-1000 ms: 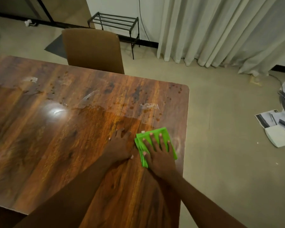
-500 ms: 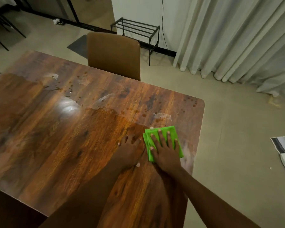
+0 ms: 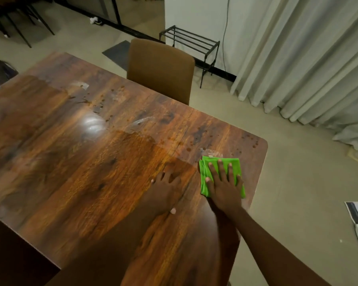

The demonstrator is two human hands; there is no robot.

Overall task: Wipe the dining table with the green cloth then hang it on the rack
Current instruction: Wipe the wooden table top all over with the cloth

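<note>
Green cloth point(image 3: 235, 165) folded, bright, flat under right hand point(image 3: 223, 187).

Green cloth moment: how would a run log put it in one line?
phase: wiping | right hand flat on green cloth | left hand flat on table | spots ahead | rack empty

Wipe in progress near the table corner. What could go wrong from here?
1. The folded green cloth sits under the flat right hand close to the wooden dining table's right edge; an outward stroke could push it off onto the floor.
2. Dark spots and smears lie far across the table, so they may get missed.
3. The left hand rests on glossy, possibly wet wood and might slip.
</note>
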